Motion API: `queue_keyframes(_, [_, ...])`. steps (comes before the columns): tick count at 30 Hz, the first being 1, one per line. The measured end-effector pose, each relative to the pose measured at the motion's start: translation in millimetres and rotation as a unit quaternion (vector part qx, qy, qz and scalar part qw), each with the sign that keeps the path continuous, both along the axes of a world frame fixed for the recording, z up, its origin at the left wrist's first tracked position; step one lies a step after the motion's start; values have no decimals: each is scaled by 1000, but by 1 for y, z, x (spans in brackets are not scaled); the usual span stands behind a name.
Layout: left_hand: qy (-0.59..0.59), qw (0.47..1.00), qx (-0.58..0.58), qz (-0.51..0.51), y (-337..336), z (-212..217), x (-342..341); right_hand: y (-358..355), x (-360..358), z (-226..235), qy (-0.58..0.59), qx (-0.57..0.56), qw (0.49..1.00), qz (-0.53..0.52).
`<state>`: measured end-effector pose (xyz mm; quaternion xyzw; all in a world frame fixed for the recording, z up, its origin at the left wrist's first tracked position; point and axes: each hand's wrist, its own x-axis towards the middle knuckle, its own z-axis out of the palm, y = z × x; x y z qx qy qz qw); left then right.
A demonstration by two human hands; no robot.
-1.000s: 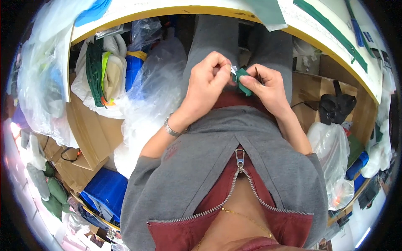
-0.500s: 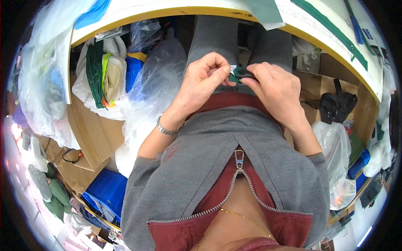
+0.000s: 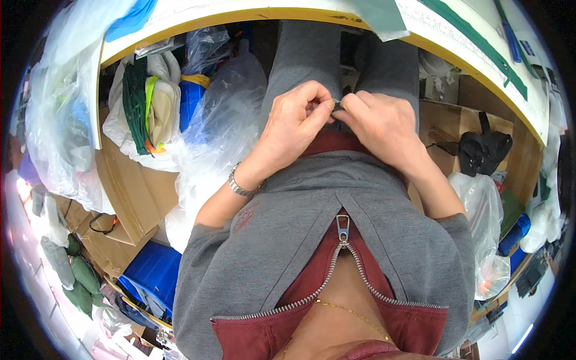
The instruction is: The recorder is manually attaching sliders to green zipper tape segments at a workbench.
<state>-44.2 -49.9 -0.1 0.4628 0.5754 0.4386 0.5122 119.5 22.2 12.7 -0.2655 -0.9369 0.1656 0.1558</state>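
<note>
While the two hands are held together over the lap, a small dark green piece (image 3: 338, 106) is pinched between them, just below the edge of the work table (image 3: 252, 13). Compared with one second earlier, far less of this green piece is exposed: then a visible tuft of green material stood between the fingertips, and now only a sliver shows where the thumbs meet. The left hand (image 3: 295, 123) has been closed further, its fingers curled in and its thumb and forefinger pressed onto the piece. The right hand (image 3: 379, 123) has been brought closer to the left, with its fingertips likewise closed on the same piece, so that the two hands now touch. From this it is judged that the piece is being folded, rolled or worked into a tighter form; what kind of item it is cannot be determined, since it is almost wholly hidden. A metal wristwatch (image 3: 239, 183) is worn on the left wrist. Beside the left forearm, clear plastic bags (image 3: 219, 129) and cardboard boxes (image 3: 129, 186) are stacked on the floor, unchanged in position.
</note>
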Motion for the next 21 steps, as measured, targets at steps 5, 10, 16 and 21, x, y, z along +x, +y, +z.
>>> queue_keyframes(5, [-181,982,-47,16,5,-7,-9,4,5,-20,142,-278,947,-80])
queue_keyframes(10, [-176,984,-28,-10,5,-9,-9,3,4,-32,174,-456,871,-60])
queue_keyframes(16, [73,987,71,127,12,-9,4,-5,6,-18,176,-495,845,-104])
queue_keyframes(21, [-191,972,34,129,13,-3,4,-7,5,-14,244,-515,810,-141])
